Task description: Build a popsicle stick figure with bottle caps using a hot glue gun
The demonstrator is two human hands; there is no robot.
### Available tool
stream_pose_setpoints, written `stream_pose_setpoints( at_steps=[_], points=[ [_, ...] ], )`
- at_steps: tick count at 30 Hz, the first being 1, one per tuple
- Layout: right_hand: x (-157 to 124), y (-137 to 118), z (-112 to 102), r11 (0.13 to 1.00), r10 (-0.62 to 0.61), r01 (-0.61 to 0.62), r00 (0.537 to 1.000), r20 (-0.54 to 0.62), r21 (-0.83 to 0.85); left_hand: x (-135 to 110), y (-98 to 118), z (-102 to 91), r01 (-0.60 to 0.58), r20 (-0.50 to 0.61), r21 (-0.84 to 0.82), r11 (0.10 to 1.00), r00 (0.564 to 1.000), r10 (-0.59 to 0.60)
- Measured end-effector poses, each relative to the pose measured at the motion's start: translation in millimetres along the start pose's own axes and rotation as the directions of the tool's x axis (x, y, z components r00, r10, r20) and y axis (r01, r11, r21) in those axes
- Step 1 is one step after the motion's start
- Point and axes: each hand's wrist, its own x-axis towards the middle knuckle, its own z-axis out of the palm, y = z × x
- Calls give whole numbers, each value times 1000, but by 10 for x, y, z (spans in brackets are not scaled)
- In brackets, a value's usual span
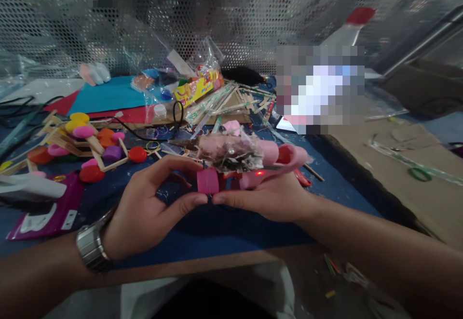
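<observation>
My left hand (144,203), with a metal watch on the wrist, pinches a small pink round piece (208,181) between thumb and fingers. A pink hot glue gun (267,155) lies in my right hand (267,196), its nozzle pointing left above the pink piece. Old glue and dark grime coat the front of the gun, and a small red light glows on it. My right thumb reaches left to the edge of the pink piece. The right fingers are mostly hidden behind the gun and the palm.
At left stands a stick frame (79,145) with several coloured rounds, near a purple packet (67,208). Behind lie a yellow box (197,88), loose wooden sticks (231,102) and a black cable (133,136). Cardboard (398,165) covers the right side; a perforated metal screen (152,25) rises behind.
</observation>
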Motion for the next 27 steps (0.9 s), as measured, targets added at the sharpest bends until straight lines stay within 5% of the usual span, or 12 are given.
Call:
stream_pose_setpoints(
  at_steps=[27],
  points=[
    [2,92,-62,999,-50,50,999,-22,-11,2,41,-15,-62,-24,17,998,998,63]
  ],
)
